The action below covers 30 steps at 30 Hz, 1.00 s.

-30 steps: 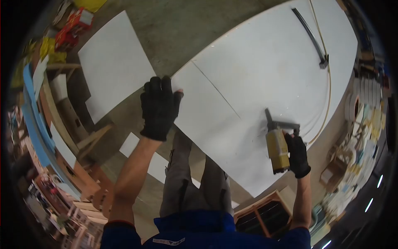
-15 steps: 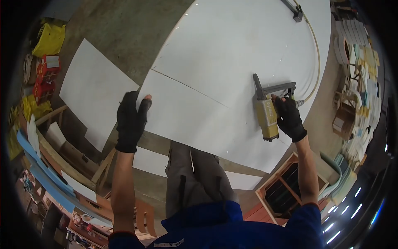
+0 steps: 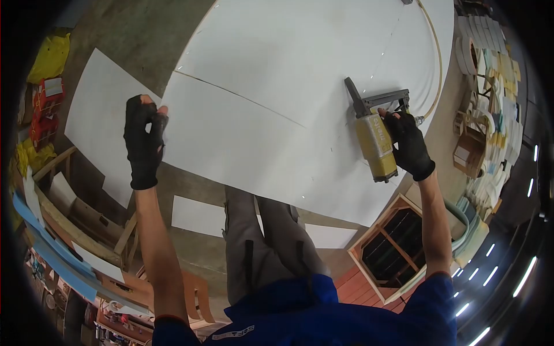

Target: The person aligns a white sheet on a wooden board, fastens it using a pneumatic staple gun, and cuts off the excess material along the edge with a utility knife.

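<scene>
In my right hand [image 3: 411, 145], wearing a black fingerless glove, is a yellow and grey pneumatic stapler [image 3: 376, 147]. My fingers wrap round its grip, and its long magazine arm points up and left over a large white board [image 3: 259, 69]. An air hose [image 3: 441, 63] runs from its back end along the board's right side. At the board's left edge is my left hand [image 3: 144, 141], gloved alike, with fingers curled in and the thumb tip close to the index finger. Whether anything is pinched there is hidden. A dark seam line crosses the board, and small staples dot it.
A cut white sheet [image 3: 107, 115] lies on the floor at left. Wooden frames [image 3: 86, 213] and blue foam [image 3: 57, 254] stand at lower left. A wooden crate-like frame [image 3: 352, 254] is near my right side. Stacked curved pieces [image 3: 499, 109] line the right.
My left hand has moved left and up in view, and its fingers have curled. The stapler has shifted slightly up with my right hand. The whole scene has slid somewhat left and up.
</scene>
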Each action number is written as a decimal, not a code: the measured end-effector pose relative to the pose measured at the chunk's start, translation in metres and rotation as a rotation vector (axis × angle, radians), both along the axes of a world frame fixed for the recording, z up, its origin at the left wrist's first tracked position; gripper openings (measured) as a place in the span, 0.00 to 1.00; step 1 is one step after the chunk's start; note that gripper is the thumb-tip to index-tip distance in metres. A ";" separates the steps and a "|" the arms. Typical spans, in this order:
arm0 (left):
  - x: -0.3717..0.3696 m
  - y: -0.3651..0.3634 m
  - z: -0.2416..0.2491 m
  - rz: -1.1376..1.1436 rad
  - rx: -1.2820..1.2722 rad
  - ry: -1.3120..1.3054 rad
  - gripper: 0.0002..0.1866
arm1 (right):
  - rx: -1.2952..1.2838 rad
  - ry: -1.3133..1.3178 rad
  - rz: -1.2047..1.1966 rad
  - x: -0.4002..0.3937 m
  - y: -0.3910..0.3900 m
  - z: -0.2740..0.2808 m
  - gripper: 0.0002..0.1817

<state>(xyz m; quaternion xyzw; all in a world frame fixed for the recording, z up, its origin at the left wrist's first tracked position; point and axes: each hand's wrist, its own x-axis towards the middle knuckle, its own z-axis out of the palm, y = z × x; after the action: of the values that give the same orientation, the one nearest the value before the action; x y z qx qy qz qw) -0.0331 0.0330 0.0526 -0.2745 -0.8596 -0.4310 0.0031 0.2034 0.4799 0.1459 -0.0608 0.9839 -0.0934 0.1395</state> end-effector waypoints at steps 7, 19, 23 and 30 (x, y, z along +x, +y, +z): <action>0.002 -0.011 0.000 0.018 -0.050 -0.002 0.09 | -0.084 -0.028 0.029 -0.037 -0.027 0.038 0.26; 0.004 -0.012 -0.004 0.095 0.180 -0.254 0.12 | -0.362 -0.362 -0.001 -0.102 -0.086 0.067 0.25; 0.001 -0.013 -0.004 0.166 0.312 -0.615 0.12 | -0.219 -0.232 0.136 -0.101 -0.097 0.081 0.22; -0.012 -0.018 -0.029 0.132 0.310 -0.518 0.12 | -0.318 -0.498 -0.255 -0.045 -0.057 0.064 0.29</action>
<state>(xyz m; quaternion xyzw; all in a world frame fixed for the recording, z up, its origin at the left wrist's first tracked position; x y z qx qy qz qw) -0.0448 0.0154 0.0240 -0.0954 -0.7720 -0.6112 -0.1462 0.1583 0.4228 0.2095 0.0666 0.8923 -0.2746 0.3521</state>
